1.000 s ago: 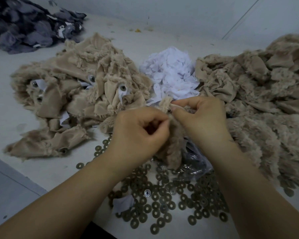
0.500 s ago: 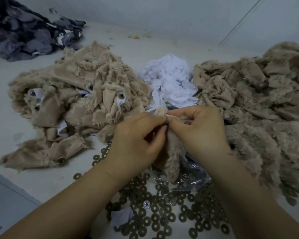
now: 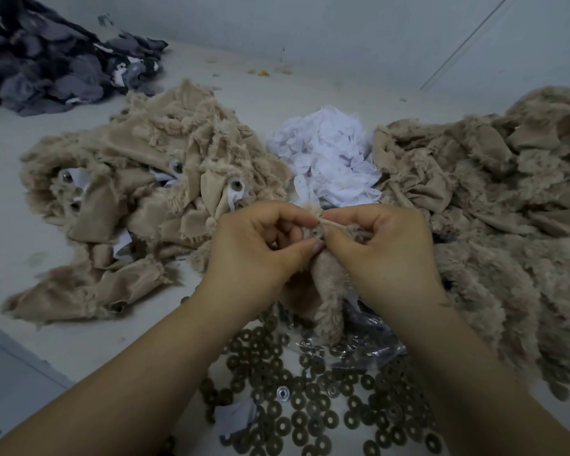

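Observation:
Both hands meet at the centre over a small beige plush fabric piece (image 3: 326, 291) that hangs down between them. My left hand (image 3: 257, 248) pinches its upper edge with curled fingers. My right hand (image 3: 382, 248) pinches the same edge from the other side. A small round washer or eye part (image 3: 316, 232) shows on the fabric between the fingertips. Below the hands, several dark round washers (image 3: 310, 413) lie scattered on the table, with a shiny silver one (image 3: 282, 393) among them.
A heap of beige plush pieces with eyes fitted (image 3: 145, 205) lies at left. A bigger beige plush heap (image 3: 494, 205) fills the right. White fabric scraps (image 3: 329, 159) sit between them. Dark grey fabric (image 3: 53, 60) lies far left. A crumpled plastic bag (image 3: 372, 343) lies under the right forearm.
Both hands have shifted slightly lower and closer to me with the plush piece. The round part now shows between the fingertips.

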The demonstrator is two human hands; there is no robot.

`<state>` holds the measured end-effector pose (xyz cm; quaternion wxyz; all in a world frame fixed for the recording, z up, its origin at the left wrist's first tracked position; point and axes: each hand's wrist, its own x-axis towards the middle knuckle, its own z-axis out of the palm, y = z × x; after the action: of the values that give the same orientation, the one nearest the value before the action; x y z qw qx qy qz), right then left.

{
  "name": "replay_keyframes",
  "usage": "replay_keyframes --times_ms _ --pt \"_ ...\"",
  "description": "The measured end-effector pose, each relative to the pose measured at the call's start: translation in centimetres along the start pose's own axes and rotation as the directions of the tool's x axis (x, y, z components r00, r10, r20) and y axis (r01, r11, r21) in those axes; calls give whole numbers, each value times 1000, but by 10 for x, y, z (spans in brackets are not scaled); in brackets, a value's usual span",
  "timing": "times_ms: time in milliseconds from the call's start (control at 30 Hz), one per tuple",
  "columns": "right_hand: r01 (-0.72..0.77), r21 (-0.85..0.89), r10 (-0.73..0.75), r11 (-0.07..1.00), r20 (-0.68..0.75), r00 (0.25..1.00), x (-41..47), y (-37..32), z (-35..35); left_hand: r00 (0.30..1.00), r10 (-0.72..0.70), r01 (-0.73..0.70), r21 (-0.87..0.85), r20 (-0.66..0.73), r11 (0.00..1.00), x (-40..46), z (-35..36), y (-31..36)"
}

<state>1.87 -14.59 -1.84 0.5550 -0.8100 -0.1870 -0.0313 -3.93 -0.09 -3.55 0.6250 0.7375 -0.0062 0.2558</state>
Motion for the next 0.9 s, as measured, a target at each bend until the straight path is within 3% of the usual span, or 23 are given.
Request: replay_keyframes --times_ms 367,467,600,733,900 --pt "17 -154 -16 988 3 1000 5 9 5 988 114 -132 192 100 973 -4 -5 1" --pt "26 -252 -25 968 4 1000 9 14 7 986 58 -97 261 153 960 -4 -6 -2" --pt "54 -304 -57 951 1 998 9 18 7 976 61 -160 491 211 857 -9 -3 -6" --pt "55 -340 -66 939 -19 998 16 20 -2 951 -13 -166 548 308 820 -13 -11 -13" --pt "87 -348 -92 933 2 996 17 21 -4 967 -16 -141 589 253 796 -15 -18 -22"
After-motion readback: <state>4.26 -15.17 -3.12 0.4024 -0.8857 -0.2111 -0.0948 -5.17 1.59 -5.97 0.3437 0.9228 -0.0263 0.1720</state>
